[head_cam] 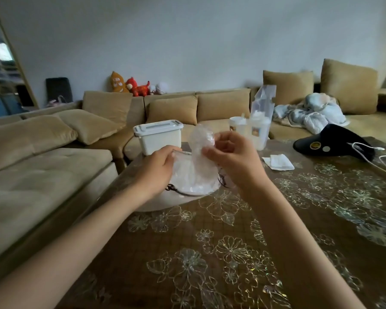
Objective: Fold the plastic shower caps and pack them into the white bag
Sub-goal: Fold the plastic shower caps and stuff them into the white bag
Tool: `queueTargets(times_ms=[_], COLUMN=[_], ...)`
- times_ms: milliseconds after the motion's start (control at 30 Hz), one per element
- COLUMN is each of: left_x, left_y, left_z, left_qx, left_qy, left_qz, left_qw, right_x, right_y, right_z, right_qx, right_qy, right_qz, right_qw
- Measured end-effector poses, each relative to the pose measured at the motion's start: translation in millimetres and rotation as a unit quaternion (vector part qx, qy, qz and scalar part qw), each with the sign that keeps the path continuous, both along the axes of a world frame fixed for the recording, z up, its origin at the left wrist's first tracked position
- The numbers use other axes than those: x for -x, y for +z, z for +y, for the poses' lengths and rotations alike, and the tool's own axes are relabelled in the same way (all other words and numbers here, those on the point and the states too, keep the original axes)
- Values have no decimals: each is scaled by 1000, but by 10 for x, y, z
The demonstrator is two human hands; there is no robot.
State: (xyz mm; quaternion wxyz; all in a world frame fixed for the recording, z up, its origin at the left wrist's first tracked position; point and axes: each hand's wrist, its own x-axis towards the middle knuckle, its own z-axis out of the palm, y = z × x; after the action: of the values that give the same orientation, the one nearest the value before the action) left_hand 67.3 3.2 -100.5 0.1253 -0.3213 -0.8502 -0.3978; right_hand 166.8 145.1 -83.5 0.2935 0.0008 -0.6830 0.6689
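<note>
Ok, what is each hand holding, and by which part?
The right hand pinches the crumpled shower cap at its right side. The left hand grips the white bag at its top rim.

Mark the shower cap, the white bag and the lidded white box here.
shower cap (200, 137), head view, crumpled upper part.
white bag (163, 201), head view, lower white side.
lidded white box (159, 141), head view, front wall.

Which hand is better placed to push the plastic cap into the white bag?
Right, probably: the right hand holds the shower cap just above the white bag, while the left hand grips the bag's rim.
</note>
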Motion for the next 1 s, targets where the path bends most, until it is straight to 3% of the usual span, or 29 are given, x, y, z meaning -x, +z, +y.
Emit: queueTargets(times_ms=[67,133,233,334,400,534,667,801,934,1001], left_x=[-94,-252,-429,-519,-535,-539,-543,-574,-588,-575], left_y=[171,350,556,569,498,453,487,451,419,428], left_z=[45,73,84,66,61,39,3,8,19,-3], left_qx=[-17,-38,-107,-64,-42,-62,-75,-66,-76,-92], left_qy=[-58,-97,-128,-120,-115,-106,-137,-129,-108,-138], left_qz=[-27,-57,-170,-296,-316,-325,-334,-325,-328,-343], left_qw=[998,993,971,946,941,938,930,934,935,925], right_x=[-96,-194,-346,-411,-407,-416,-345,-280,-261,-305], right_y=[343,610,705,564,531,704,913,817,700,782], right_z=[34,18,-48,-87,-135,-230,-293,-392,-396,-360], right_qx=[-49,-181,-434,-614,-647,-650,-675,-615,-665,-684], right_qy=[-38,-87,-65,-29,0,66,124,182,180,157], right_qz=[63,106,62,-73,-135,-203,-278,-378,-349,-290], right_qw=[996,974,896,786,751,729,673,668,635,651])
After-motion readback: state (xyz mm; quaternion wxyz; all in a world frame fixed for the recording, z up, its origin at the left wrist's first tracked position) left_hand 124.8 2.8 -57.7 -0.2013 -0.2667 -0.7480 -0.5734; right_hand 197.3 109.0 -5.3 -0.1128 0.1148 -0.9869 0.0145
